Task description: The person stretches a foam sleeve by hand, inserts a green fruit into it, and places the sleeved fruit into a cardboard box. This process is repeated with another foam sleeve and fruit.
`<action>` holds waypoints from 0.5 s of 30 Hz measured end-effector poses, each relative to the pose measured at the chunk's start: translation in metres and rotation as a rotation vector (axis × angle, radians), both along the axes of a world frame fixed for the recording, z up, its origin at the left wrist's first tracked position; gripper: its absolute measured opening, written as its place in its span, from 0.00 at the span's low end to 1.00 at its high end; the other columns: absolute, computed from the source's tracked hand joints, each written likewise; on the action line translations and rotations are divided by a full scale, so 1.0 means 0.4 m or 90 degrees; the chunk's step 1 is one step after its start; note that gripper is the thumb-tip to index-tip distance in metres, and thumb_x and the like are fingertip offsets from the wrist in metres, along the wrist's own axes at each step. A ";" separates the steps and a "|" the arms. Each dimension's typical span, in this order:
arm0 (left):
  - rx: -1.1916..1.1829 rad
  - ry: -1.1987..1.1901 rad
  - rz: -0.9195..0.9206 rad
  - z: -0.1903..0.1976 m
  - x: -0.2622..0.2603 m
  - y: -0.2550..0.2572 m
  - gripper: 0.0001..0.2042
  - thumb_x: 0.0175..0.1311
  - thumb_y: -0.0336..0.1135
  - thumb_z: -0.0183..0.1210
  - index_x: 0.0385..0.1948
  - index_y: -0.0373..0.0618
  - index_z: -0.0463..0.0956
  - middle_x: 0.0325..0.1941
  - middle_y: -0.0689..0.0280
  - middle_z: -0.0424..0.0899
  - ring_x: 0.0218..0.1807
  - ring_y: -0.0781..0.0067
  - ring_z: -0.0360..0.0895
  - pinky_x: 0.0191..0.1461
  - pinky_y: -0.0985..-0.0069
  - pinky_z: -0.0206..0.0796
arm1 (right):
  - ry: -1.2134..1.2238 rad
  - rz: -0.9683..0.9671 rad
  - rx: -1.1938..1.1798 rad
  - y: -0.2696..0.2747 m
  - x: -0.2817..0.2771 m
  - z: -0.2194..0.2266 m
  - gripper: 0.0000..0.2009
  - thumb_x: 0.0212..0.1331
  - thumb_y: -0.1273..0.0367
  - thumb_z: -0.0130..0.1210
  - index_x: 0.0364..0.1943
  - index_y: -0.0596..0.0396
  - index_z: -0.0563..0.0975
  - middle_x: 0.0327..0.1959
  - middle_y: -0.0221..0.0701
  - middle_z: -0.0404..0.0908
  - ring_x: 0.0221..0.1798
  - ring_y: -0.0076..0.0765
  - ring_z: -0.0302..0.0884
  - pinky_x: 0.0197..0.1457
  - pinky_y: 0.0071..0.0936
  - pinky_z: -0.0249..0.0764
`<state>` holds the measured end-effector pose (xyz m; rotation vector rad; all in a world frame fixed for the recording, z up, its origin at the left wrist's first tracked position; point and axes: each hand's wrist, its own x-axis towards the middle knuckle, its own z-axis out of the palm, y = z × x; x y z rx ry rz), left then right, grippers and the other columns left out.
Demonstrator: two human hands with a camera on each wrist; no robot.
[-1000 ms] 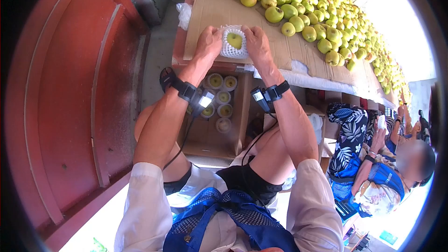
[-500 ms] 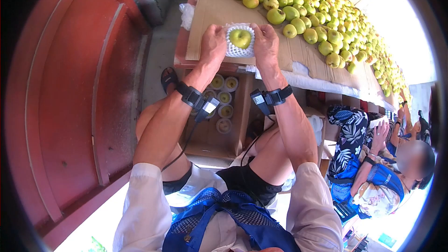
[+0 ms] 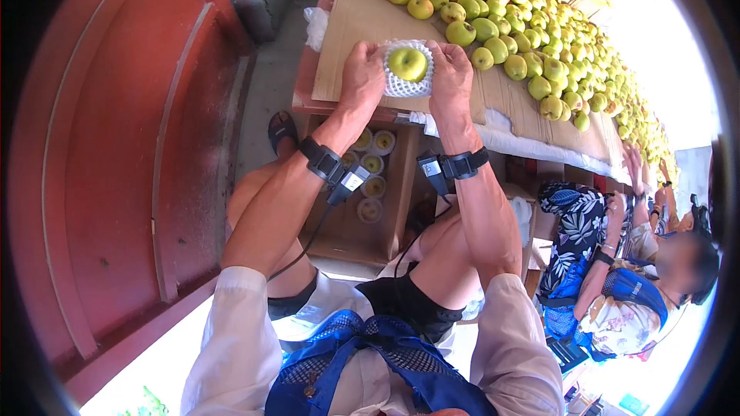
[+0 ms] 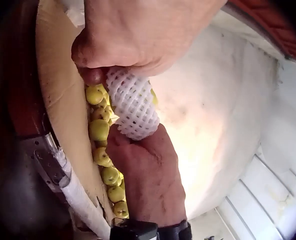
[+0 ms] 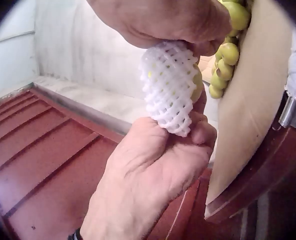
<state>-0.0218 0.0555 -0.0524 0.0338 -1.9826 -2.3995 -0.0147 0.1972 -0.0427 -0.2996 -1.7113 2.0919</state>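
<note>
Below the arms, a cardboard box (image 3: 389,208) holds netted fruit. Above the table edge, the left hand (image 3: 362,73) and right hand (image 3: 452,77) both grasp 1 green apple (image 3: 408,62) in a white foam net (image 3: 406,85). Beyond lies cardboard (image 3: 354,19), then loose apples (image 3: 532,23).

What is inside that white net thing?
A green fruit sits inside the white foam net. Only its top shows; the rest is covered by net and both hands.
</note>
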 end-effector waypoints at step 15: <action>-0.075 -0.080 -0.024 0.074 0.022 -0.020 0.19 0.80 0.45 0.46 0.49 0.36 0.75 0.45 0.59 0.81 0.50 0.70 0.77 0.56 0.69 0.68 | 0.024 -0.070 0.299 -0.036 0.031 0.023 0.18 0.78 0.59 0.46 0.42 0.62 0.78 0.36 0.46 0.81 0.38 0.46 0.77 0.48 0.39 0.73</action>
